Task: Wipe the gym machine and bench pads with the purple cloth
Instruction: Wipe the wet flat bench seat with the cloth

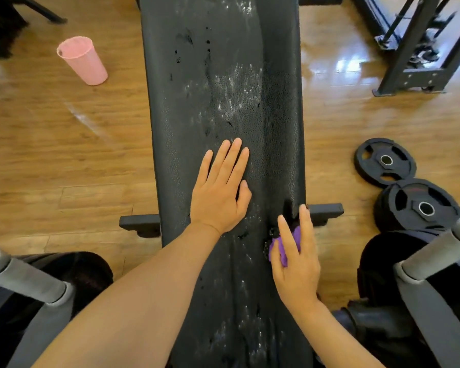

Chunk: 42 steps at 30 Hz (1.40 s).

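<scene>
We are in the wiping step, working the long black bench pad (pixel 223 128) that runs up the middle of the frame. Our right hand (pixel 295 264), at the lower right of the pad, lies over the purple cloth (pixel 283 248) with its fingers fairly straight and pressing down; the cloth is bunched beneath the palm, showing only between and beside the fingers, close to the pad's right edge. Our left hand (pixel 221 192) lies flat just above centre frame, fingers straight and together, holding nothing and seemingly bracing on the pad.

The two hands are near each other but apart, the left one higher and further left than the cloth.

White speckled residue and dark wet marks show on the pad above the left hand and along the bottom of the frame, so we judge much of the surface is left to wipe. The next move probably calls for pushing the cloth up the pad through those marks, keeping even pressure, and lifting the left hand out of its path.
</scene>
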Available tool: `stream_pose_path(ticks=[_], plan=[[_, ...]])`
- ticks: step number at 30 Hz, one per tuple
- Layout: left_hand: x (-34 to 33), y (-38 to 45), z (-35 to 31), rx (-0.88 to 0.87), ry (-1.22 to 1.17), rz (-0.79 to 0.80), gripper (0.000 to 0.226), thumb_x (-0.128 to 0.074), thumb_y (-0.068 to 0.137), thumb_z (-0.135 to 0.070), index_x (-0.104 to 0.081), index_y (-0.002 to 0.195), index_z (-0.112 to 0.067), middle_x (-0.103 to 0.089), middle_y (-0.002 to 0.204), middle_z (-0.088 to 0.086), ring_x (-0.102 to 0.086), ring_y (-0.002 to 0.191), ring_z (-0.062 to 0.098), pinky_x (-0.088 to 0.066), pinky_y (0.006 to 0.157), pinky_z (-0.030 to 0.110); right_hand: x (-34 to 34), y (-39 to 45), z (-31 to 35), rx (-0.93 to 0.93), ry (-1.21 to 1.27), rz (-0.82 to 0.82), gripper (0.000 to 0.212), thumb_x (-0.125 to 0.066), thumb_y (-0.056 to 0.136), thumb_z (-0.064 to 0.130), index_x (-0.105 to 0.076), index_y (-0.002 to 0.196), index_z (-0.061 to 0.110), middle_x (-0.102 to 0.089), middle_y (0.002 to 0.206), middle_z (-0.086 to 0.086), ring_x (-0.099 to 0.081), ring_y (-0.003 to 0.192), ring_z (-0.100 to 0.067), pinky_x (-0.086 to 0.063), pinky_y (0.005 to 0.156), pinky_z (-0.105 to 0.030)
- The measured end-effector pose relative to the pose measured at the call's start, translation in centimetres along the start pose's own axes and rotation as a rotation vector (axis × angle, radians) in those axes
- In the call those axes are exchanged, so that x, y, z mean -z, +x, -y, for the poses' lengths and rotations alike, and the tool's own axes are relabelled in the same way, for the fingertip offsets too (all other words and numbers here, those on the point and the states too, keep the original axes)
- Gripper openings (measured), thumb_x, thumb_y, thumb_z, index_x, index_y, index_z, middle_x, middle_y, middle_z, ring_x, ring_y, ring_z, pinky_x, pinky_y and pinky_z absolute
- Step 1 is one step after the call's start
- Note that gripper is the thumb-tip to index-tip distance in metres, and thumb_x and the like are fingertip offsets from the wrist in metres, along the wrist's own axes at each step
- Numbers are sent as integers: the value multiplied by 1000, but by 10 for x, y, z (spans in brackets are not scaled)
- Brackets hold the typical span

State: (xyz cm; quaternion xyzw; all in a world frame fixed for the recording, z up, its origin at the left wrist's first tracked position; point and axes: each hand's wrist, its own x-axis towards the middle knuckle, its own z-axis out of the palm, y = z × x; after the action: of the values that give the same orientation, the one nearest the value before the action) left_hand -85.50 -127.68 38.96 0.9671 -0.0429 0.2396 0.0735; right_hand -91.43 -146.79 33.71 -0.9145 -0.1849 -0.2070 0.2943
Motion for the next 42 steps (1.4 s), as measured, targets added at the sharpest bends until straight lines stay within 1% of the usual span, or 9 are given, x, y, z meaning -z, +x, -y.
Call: stream_pose_path(ticks=[2,5,7,17,28,33,36,38,42], plan=[[0,0,0,-10,-4,-2,57,-38,99,-25,-36,153,-6,-31,161,11,-24,151,27,-17,124,48,-1,-5,6,-24,-6,-26,52,-47,97,14,-38,147,26,-15,163,-1,-45,134,-42,-56,88,-53],[-1,-1,0,-19,-4,-13,57,-37,99,-25,-36,153,-6,-31,161,12,-25,150,29,-17,124,49,-5,3,11,-32,-14,-70,37,-41,105,20,-52,140,19,-41,152,-7,-33,143,-39,-52,94,-53],[-1,0,0,-22,-3,-13,57,-37,99,-25,-36,153,-6,-31,161,13,-24,150,30,-15,124,49,-6,8,12,-38,-16,-81,37,-44,106,28,-55,137,11,-49,147,-9,-34,142,-39,-48,101,-51],[-2,1,0,-27,7,-52,56,-39,99,-23,-39,151,-4,-33,159,14,-27,149,31,-17,123,50,-24,87,16,-14,-33,-243,32,-52,103,18,-63,128,1,-56,139,-12,-44,136,-39,-47,101,-53],[-3,-3,-3,-11,39,-68,55,-36,100,-24,-36,153,-7,-32,161,11,-25,150,29,-18,123,49,6,-86,-7,73,-46,-8,33,-55,101,14,-58,131,1,-54,141,-13,-42,139,-35,-48,100,-55],[-4,-3,-2,-12,52,-76,55,-36,100,-22,-36,153,-7,-32,161,11,-25,150,28,-18,123,48,-14,20,6,-3,25,-156,35,-53,99,13,-60,131,0,-54,142,-13,-43,137,-34,-36,113,-51],[-5,-2,-1,-22,51,-83,54,-36,100,-21,-37,153,-7,-33,160,11,-26,150,28,-17,124,47,-26,102,10,-59,25,-261,36,-51,98,15,-62,129,1,-56,139,-14,-47,134,-37,-38,111,-50],[-7,-2,0,-23,58,-92,54,-36,101,-20,-37,152,-7,-34,159,12,-28,149,28,-17,124,46,-29,104,8,-23,8,-266,35,-51,99,15,-61,130,2,-56,140,-13,-46,134,-38,-40,109,-52],[-9,-4,-1,-27,70,-109,52,-38,100,-18,-41,151,-6,-37,158,12,-31,148,30,-20,123,48,-15,17,0,46,-42,-217,34,-53,102,13,-59,133,3,-53,143,-10,-41,139,-34,-38,112,-50]])
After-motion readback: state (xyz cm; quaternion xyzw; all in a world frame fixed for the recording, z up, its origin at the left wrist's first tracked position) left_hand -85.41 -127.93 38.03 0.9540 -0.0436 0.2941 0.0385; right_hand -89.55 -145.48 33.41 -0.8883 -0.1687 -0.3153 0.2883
